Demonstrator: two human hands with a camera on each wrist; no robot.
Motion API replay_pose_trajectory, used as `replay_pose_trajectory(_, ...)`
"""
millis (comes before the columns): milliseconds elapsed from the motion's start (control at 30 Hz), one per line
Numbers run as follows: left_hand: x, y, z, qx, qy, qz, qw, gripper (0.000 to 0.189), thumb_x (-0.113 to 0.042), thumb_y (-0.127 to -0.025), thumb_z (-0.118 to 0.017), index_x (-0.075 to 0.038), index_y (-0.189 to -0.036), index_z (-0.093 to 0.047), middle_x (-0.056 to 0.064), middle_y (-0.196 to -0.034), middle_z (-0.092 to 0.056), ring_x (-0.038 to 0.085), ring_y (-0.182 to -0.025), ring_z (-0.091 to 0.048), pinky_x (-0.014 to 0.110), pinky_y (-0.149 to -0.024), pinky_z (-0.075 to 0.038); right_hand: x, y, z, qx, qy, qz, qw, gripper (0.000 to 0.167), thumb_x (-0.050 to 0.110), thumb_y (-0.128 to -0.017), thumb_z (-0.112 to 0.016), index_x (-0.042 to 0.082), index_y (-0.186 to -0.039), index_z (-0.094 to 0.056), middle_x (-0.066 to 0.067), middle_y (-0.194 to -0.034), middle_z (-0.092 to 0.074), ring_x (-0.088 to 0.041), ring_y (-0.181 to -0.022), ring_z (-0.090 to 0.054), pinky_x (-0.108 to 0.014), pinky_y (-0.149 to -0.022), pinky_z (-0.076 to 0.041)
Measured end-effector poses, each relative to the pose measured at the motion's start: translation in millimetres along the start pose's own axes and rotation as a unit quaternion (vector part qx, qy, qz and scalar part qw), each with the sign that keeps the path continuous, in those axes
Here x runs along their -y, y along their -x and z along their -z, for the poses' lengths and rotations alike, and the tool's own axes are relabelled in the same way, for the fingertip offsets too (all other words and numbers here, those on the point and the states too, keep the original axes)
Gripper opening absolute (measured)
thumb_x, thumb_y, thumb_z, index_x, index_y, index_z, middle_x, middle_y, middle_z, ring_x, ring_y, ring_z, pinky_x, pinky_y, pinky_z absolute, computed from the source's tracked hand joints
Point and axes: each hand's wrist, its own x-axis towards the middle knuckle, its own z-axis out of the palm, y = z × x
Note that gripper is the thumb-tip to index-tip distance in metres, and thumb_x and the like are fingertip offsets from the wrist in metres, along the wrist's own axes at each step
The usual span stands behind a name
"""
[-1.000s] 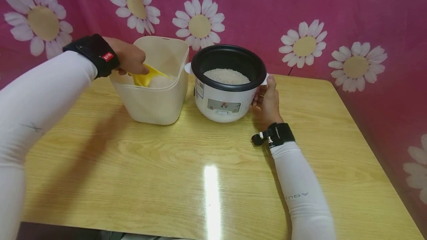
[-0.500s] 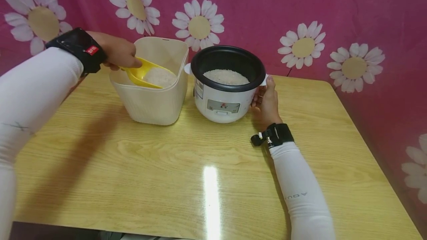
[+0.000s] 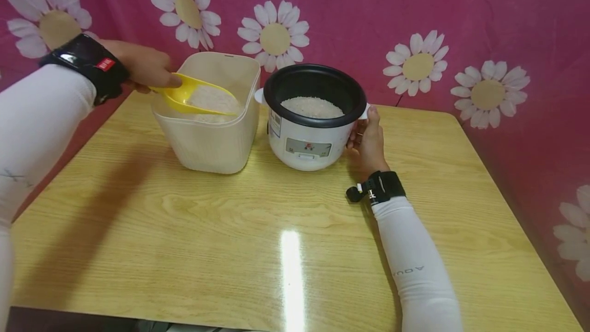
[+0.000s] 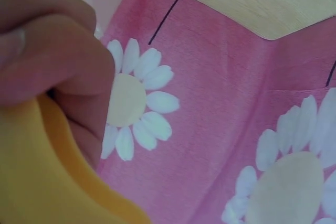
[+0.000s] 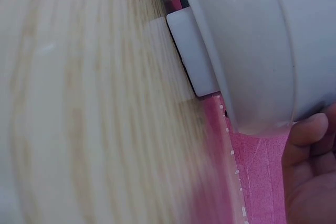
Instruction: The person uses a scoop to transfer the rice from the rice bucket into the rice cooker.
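Note:
My left hand [image 3: 146, 67] grips the handle of a yellow scoop [image 3: 175, 99] heaped with white rice [image 3: 213, 98]. The scoop is tilted slightly, over the mouth of a cream plastic bin [image 3: 207, 147]. In the left wrist view, curled fingers [image 4: 73, 61] wrap the scoop's yellow handle [image 4: 37, 177]. To the right of the bin stands a white rice cooker [image 3: 308, 162] without a lid, its black pot [image 3: 318, 81] holding rice [image 3: 313, 107]. My right hand [image 3: 371, 142] holds the cooker by its right side handle, thumb at the top and fingers curled beneath.
Bin and cooker stand side by side near the back of a wooden table [image 3: 221, 250]. Behind it hangs a pink cloth [image 3: 341, 9] with white daisies. The right wrist view shows the cooker's underside and a small foot [image 5: 191, 51] at the tabletop.
My left hand has lifted the scoop up and leftward out of the rice in the bin, and it now carries a full load. The right hand and cooker stay put.

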Motion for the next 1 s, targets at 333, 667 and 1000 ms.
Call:
replay_pose_trajectory(333, 15.9, 6.0, -0.7, -0.021, 0.021, -0.004, 0.9995, 0.044, -0.039, -0.106, -0.037, -0.003, -0.097, -0.060, -0.002, -0.069, -0.047, 0.016, -0.057, -0.046, 0.030, -0.056, -0.044, -1.4, 0.2, 1.5, 0.000, 0.001, -0.007, 1.0000, 0.069, 0.077, -0.098, -0.030, 0.017, -0.082, -0.059, 0.001, -0.076, -0.051, -0.014, -0.063, -0.049, -0.028, -0.057, -0.046)
replay_pose_trajectory(667, 24.7, 6.0, 4.0, -0.037, 0.034, 0.016, 0.9986, 0.049, -0.043, -0.106, -0.036, 0.000, -0.101, -0.059, 0.001, -0.068, -0.050, 0.019, -0.057, -0.048, 0.032, -0.053, -0.042, -0.9, 0.2, 1.7, 0.000, 0.000, -0.004, 1.0000, 0.070, 0.079, -0.097, -0.030, 0.017, -0.081, -0.058, 0.002, -0.074, -0.051, -0.014, -0.062, -0.049, -0.028, -0.057, -0.046)
replay_pose_trajectory(1000, 22.1, 8.4, 14.8, -0.051, 0.098, 0.036, 0.9933, 0.052, -0.047, -0.106, -0.037, -0.001, -0.097, -0.060, 0.002, -0.067, -0.052, 0.021, -0.059, -0.049, 0.033, -0.052, -0.042, -2.1, -2.2, 1.6, 0.001, 0.000, -0.004, 1.0000, 0.072, 0.080, -0.097, -0.030, 0.016, -0.081, -0.058, 0.001, -0.074, -0.051, -0.014, -0.061, -0.048, -0.027, -0.057, -0.046)
